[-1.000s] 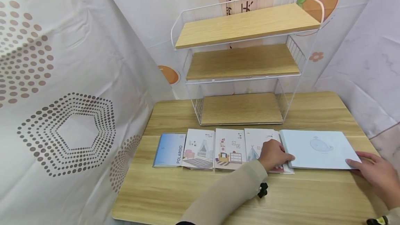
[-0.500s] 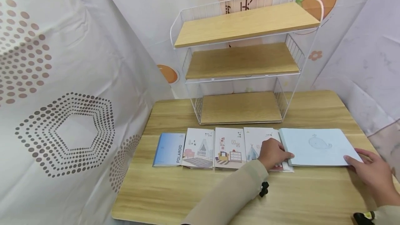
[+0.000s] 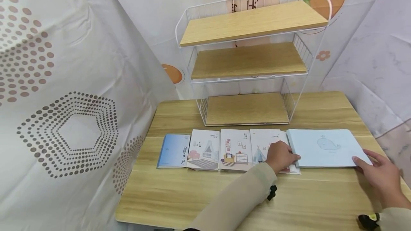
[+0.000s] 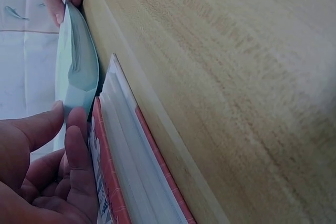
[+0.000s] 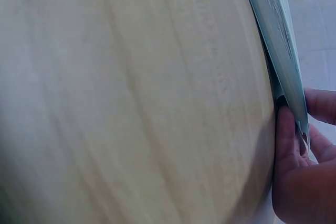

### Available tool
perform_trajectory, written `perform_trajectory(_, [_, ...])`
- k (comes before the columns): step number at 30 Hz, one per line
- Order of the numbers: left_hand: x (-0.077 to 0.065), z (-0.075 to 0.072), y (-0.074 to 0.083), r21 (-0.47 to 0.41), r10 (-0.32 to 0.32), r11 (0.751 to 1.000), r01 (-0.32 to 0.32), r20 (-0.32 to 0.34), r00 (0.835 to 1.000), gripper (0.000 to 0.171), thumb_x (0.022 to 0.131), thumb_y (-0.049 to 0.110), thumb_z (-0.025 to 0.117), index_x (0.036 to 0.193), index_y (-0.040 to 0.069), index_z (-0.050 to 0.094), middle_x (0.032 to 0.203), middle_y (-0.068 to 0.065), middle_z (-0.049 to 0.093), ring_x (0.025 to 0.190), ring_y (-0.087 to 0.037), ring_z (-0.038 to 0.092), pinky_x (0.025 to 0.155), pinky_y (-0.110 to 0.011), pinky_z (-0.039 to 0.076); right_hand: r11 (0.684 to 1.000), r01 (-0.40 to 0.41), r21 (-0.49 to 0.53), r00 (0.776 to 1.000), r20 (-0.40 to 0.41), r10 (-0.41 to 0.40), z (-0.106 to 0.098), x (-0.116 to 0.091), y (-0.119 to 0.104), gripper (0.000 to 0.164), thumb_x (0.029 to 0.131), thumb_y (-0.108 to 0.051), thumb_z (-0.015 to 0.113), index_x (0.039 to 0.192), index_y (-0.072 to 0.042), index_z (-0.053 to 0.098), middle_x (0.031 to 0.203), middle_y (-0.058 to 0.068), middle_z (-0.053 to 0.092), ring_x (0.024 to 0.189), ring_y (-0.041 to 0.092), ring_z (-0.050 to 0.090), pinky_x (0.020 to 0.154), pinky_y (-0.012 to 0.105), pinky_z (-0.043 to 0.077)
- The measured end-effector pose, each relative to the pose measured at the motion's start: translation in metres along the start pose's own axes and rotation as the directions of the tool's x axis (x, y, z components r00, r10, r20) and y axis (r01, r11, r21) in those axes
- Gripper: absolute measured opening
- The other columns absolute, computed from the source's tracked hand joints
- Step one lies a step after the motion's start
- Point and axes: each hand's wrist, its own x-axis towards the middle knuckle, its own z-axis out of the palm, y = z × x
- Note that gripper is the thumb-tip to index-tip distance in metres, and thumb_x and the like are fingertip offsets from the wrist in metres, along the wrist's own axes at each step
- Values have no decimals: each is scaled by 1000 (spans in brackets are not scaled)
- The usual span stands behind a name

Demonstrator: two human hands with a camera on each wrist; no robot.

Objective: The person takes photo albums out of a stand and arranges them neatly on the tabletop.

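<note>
A pale blue album with a whale drawing on its cover lies at the right of the row, held at both ends. My left hand pinches its left edge between thumb and fingers. At the right end, my right hand grips the near corner, thumb on top. The right wrist view shows fingers under the album's edge. Under my left hand lies a booklet with a tent picture, partly covered by the hand. In the left wrist view a red-edged booklet sits right below the left fingers.
To the left, two white booklets with room drawings, one with a yellow armchair and one with a pink chair, lie beside a blue POLAROID album. Behind the row stands a three-tier white wire shelf with wooden boards. Patterned cloth hangs at left.
The view has tilted slightly, so everything sits a little higher. My right hand and forearm have shifted a bit left at the album's corner; my left hand keeps its pinch.
</note>
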Motion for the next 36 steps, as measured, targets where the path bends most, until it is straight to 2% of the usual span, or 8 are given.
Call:
perform_trajectory(6, [-2,-2,1,4,-3,1000,3,8,1000,20,83,36,88,73,20,81,54,14,61,37,-4,45,47,-16,43,995,-29,91,1000,-8,30,0,0,4,84,93,-47,74,160,-16,33,168,9,25,148,3,33,88,3,47])
perform_trajectory(13, [-5,0,4,-1,-17,1000,17,19,1000,22,84,35,87,70,20,79,51,13,58,38,-5,46,43,-17,43,989,-38,143,999,-8,39,-4,2,7,84,89,-40,81,157,-12,38,163,1,38,87,-27,45,59,2,45])
perform_trajectory(17, [-4,-2,5,25,9,1000,-9,12,1000,36,88,32,83,58,16,71,45,10,51,39,-6,42,43,-18,39,996,44,-81,999,-24,-46,-10,2,2,85,91,-50,75,153,-2,44,123,10,73,74,-22,36,57,8,38])
perform_trajectory(21, [0,-4,2,-69,-18,997,20,37,999,46,91,24,79,49,16,61,39,7,44,30,-7,36,32,-19,41,969,150,-198,987,-22,-158,-12,2,-4,82,92,-50,73,146,7,50,94,15,70,69,-15,35,55,16,38])
perform_trajectory(26, [2,-8,1,-154,-48,986,59,71,996,42,89,23,81,51,16,65,42,6,53,32,-6,39,34,-21,45,955,151,-254,987,-6,-158,-12,0,-11,82,93,-50,71,145,10,49,139,37,53,81,4,48,55,19,39])
perform_trajectory(31, [3,-13,1,-214,-63,973,83,97,993,32,89,27,81,60,17,73,52,7,64,49,-4,53,55,-18,49,958,118,-261,993,13,-118,-14,0,-15,73,97,-40,66,145,12,48,136,39,55,80,14,54,54,22,41])
perform_trajectory(34, [3,-15,0,-301,-102,944,134,121,987,21,89,20,77,67,17,75,56,5,68,57,-5,61,59,-19,49,967,135,-216,991,13,-136,-19,1,-13,61,98,-31,61,140,13,53,89,16,73,69,-1,51,53,21,44])
perform_trajectory(36, [3,-15,-2,-363,-119,917,164,143,983,16,88,15,74,72,17,75,59,4,70,58,-8,65,57,-21,51,970,157,-188,988,12,-157,-22,1,-11,56,99,-29,58,134,14,56,70,-14,62,64,-10,45,54,20,42])
